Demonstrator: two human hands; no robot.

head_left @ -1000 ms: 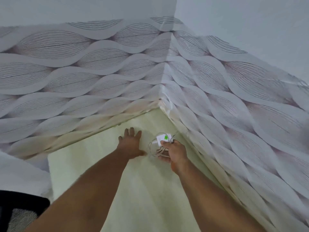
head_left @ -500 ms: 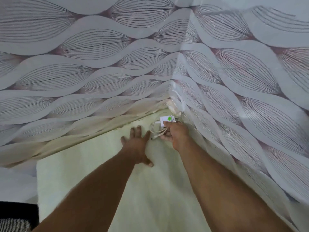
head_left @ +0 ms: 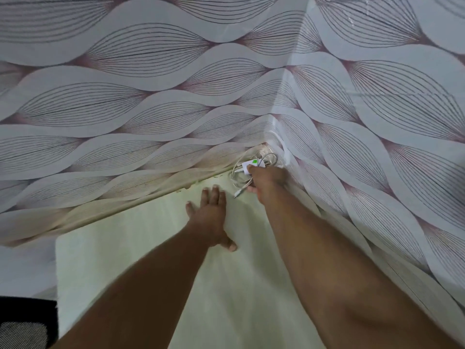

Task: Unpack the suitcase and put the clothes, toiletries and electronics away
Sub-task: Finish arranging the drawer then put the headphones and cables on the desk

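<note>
A white charger (head_left: 250, 163) with a green sticker and its coiled white cable (head_left: 237, 180) sit in the far corner of a pale cream surface (head_left: 156, 268), where two patterned walls meet. My right hand (head_left: 266, 181) reaches into that corner and grips the charger and cable, fingers curled over them. The cable's plug end pokes out below the hand. My left hand (head_left: 210, 217) lies flat on the surface, fingers straight, a short way left of and nearer than the charger. It holds nothing.
Wallpaper with a leaf-line pattern (head_left: 151, 109) covers both walls that close in the corner. A dark mesh object (head_left: 22, 326) shows at the bottom left, beyond the surface's left edge.
My right hand has pushed the charger and cable further back into the corner. My left hand has stayed flat on the surface, and the view has tilted nearer to the wall.
</note>
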